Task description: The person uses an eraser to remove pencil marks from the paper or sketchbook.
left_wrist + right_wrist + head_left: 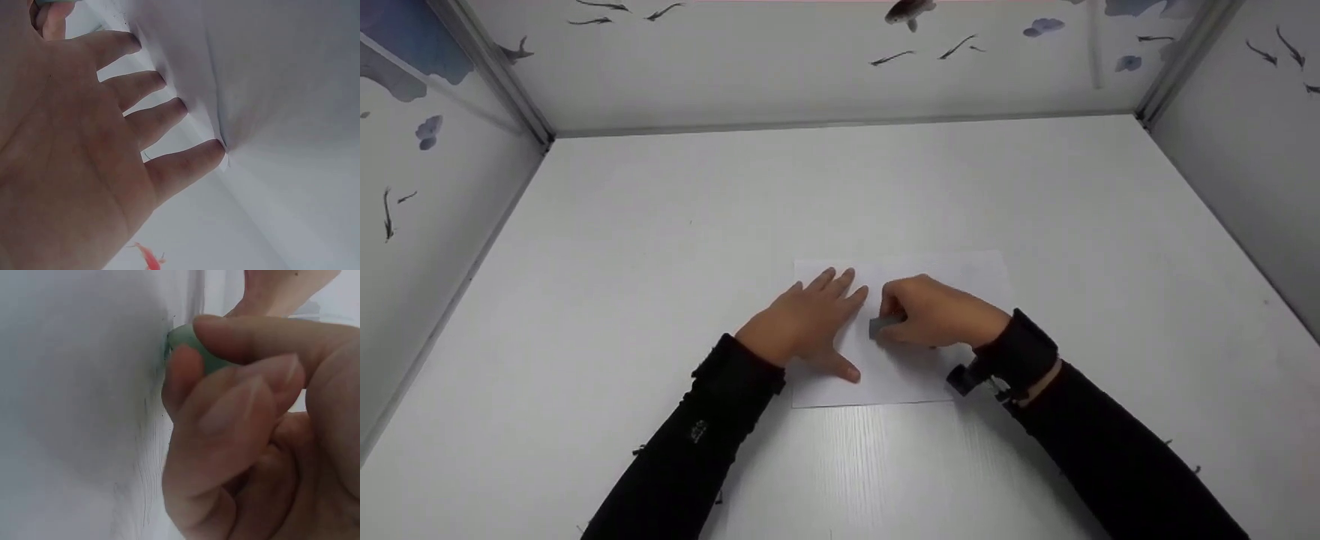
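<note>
paper: white rectangular paper sheet point(930, 300) lies flat on white tabletop point(660, 262), near the front edge, faint pencil marks on it
left hand: left hand point(806, 326) flat, fingers spread and straight, pinning the sheet's left part
right hand: right hand point(937, 311) curled, pinching small grey-green eraser block point(885, 325), its end touching the paper
handling: sheet likely light, thin, crumples easily; hold by flat pressure close beside the eraser
eraser: probably soft, grippy; pinch its sides
</note>
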A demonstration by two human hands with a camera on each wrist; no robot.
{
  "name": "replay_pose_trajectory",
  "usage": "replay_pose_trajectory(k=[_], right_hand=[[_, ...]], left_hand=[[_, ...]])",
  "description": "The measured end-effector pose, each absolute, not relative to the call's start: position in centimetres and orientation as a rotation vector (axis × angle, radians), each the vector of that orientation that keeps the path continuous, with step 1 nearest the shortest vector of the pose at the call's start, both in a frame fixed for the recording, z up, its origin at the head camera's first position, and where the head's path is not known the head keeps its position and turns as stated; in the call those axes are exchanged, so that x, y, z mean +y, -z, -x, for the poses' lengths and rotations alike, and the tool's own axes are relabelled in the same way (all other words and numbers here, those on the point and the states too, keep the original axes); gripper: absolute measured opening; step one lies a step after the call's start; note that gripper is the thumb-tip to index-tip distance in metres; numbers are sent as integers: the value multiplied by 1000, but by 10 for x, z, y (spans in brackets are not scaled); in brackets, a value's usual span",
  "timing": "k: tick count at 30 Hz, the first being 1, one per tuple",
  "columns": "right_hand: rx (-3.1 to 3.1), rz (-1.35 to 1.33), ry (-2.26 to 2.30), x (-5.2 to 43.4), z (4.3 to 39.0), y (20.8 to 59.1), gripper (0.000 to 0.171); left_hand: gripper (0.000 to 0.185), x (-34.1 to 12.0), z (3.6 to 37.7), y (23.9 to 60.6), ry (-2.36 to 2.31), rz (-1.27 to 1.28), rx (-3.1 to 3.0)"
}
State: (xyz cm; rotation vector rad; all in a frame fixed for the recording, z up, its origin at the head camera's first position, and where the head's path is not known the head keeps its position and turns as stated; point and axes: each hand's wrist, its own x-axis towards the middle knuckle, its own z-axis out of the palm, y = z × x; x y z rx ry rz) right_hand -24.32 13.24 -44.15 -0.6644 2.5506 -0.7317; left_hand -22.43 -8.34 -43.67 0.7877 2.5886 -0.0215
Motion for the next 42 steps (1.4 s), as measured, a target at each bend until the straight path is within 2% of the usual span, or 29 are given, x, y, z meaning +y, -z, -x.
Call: replay_pose_trajectory(k=[4,9,14,19,23,29,33,38,42], right_hand=[[2663,624,744,134,245,444,15],[2584,716,722,134,244,442,14],[2649,653,747,134,242,440,11],[2562,733,730,131,239,438,8],[2679,650,718,133,240,438,9],[2573,730,732,133,243,439,6],[2653,666,737,133,242,439,8],[2586,751,737,131,241,439,6],[2650,700,750,133,241,440,8]], left_hand=[[120,-83,224,437,15,-783,2587],[120,-84,224,438,23,-781,2583],[118,-84,223,438,3,-784,2589],[118,-84,222,438,27,-790,2597],[118,-84,224,439,36,-800,2598],[119,-86,224,440,39,-796,2594],[119,-86,225,440,38,-803,2593],[119,-86,224,439,30,-792,2587],[118,-85,222,437,14,-793,2593]])
